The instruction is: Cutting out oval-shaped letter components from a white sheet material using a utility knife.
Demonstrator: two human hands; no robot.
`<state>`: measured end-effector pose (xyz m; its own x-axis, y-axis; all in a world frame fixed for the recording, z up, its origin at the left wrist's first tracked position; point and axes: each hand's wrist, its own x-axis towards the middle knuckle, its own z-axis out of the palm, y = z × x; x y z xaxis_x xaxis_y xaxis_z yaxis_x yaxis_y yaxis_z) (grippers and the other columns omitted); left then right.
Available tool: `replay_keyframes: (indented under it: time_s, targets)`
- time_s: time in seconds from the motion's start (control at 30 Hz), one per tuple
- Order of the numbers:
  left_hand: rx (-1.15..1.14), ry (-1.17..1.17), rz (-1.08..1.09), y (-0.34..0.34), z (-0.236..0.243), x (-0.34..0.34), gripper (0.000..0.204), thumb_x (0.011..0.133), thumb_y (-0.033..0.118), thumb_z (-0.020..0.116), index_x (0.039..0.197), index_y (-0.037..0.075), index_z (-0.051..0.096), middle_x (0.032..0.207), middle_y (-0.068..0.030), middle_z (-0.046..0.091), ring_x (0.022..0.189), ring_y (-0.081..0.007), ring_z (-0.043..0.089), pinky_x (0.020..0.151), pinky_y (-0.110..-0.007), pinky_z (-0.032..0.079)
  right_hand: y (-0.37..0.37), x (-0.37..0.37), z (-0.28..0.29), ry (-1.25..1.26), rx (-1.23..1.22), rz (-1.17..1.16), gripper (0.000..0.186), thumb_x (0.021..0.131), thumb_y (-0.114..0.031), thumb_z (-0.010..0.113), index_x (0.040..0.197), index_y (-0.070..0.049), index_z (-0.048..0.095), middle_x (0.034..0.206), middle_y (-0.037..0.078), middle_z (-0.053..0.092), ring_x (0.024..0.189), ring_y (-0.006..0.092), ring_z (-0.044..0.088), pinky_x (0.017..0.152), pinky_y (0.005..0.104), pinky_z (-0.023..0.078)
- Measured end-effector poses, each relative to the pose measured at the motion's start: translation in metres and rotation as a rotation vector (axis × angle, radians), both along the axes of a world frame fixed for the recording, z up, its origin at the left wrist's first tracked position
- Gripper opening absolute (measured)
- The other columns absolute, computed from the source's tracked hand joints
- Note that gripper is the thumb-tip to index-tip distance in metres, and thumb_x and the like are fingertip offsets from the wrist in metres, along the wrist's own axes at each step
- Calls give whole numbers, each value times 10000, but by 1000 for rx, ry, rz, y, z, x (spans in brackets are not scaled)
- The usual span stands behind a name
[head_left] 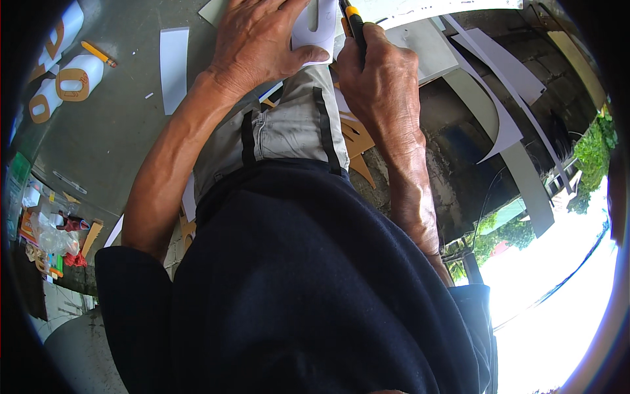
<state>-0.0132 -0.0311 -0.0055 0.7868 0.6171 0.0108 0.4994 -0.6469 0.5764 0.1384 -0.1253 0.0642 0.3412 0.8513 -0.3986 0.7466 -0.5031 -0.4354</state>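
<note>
My right hand [384,79] is closed around a black and yellow utility knife [356,29], which points up toward the top edge of the view. Beside it, my left hand [262,49] lies with fingers stretched out and thumb spread to the right. That thumb rests on a white sheet piece [322,39] with a long rounded slot in it. The knife is just right of this piece. Its blade tip is hard to make out at the frame's edge, and my left fingertips are partly cut off there.
On the grey table [125,131] lie a white strip [174,69], an orange pencil-like tool [98,54] and white blocks with brown faces [79,79]. A cluttered pile [59,230] sits at lower left. Long white offcuts [502,125] hang at right; brown cut pieces [356,138] lie below my right hand.
</note>
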Motion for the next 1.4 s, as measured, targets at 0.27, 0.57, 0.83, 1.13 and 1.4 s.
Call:
replay_keyframes:
  time_s: [0.27,0.57,0.83,1.13,1.4]
  targets:
    - [-11,27,-5,0,-3,-2,1033,730,523,829,1508,-40,446,1614,-206,395,1550,-407,258,1261,-606,159,-6,-7,-5,-22,13,5,233,970,-134,626,858,67,593,650,258,654,611,434,702,567,511,564]
    - [0,0,5,0,-5,-1,1046,762,600,784,1515,-38,436,1620,-202,386,1554,-404,250,1264,-597,153,-7,-4,-4,-10,15,10,239,972,-133,629,845,65,585,638,244,655,605,427,700,564,499,560]
    - [-52,24,-4,-1,0,1,1037,736,521,832,1525,-18,431,1636,-181,369,1558,-389,244,1267,-583,155,-11,5,8,47,42,-105,212,941,-130,608,874,71,611,645,280,644,622,451,688,605,509,543]
    - [-15,17,8,-1,-3,1,1054,689,426,878,1535,-4,418,1633,-172,373,1557,-379,250,1275,-572,161,-6,-1,-1,40,70,-108,223,954,-140,611,878,69,600,652,271,650,625,448,690,601,514,540]
    - [-17,26,4,-2,-2,0,1076,679,444,881,1538,-2,411,1635,-173,368,1558,-381,244,1274,-581,157,-9,0,-4,20,55,-68,225,955,-151,626,872,55,593,644,261,651,622,452,690,589,520,541]
